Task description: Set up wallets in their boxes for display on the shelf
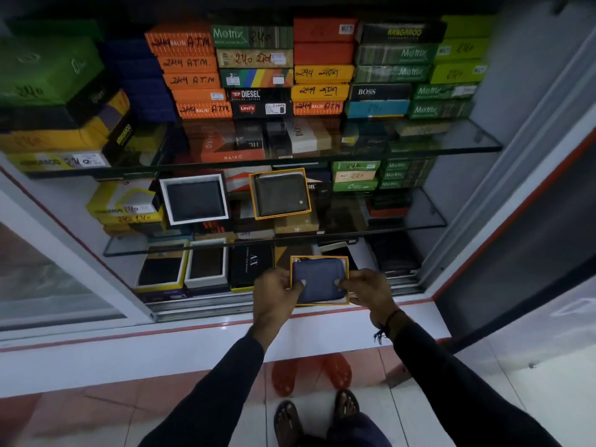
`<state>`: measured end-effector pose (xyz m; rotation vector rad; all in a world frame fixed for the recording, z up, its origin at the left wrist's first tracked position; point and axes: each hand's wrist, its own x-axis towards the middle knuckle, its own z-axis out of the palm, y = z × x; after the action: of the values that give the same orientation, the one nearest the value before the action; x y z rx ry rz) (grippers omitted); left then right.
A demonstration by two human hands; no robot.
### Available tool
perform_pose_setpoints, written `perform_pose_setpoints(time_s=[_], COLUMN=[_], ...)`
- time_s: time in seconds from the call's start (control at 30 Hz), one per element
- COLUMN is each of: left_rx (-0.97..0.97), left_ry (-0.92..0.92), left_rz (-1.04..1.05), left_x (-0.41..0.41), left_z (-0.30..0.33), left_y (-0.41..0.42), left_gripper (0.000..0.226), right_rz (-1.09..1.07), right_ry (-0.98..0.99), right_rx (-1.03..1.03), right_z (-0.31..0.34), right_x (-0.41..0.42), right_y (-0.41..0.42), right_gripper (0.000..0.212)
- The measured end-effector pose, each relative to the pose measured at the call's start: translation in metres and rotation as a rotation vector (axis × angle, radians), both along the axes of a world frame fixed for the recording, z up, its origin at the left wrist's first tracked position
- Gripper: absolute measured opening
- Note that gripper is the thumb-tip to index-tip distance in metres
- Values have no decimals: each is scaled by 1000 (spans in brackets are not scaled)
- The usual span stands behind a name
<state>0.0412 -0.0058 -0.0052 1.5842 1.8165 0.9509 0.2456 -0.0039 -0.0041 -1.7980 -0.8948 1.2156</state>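
Wallet, dark blue, lay in an orange-rimmed box gripped by left hand and right hand before the bottom shelf. Thumbs hid its lower corners. Beyond, stacked boxes blurred.

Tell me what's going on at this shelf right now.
A person stands at a glass display cabinet stacked with wallet boxes. Both hands hold an orange-rimmed open box with a dark blue wallet lying in it, the left hand at its left edge and the right hand at its right, thumbs on the wallet. It is in front of the bottom shelf. Above, a similar orange-rimmed box already stands displayed beside a white-rimmed one.
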Motion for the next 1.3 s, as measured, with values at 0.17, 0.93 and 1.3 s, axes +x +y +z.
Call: perform_pose_setpoints(time_s=[0.17,0.93,1.3], left_rx=[197,74,439], left_ry=[-47,181,257], left_rz=[-82,15,-153], left_x=[26,91,57], left_z=[40,99,116], left_y=[-3,164,91], left_gripper=[16,26,27], right_rz=[-119,-177,-143], right_ry=[-29,-259,-510], right_rx=[195,318,595], right_z=[46,93,118], right_x=[28,59,40], right_y=[-8,151,86], right_gripper=[30,35,37])
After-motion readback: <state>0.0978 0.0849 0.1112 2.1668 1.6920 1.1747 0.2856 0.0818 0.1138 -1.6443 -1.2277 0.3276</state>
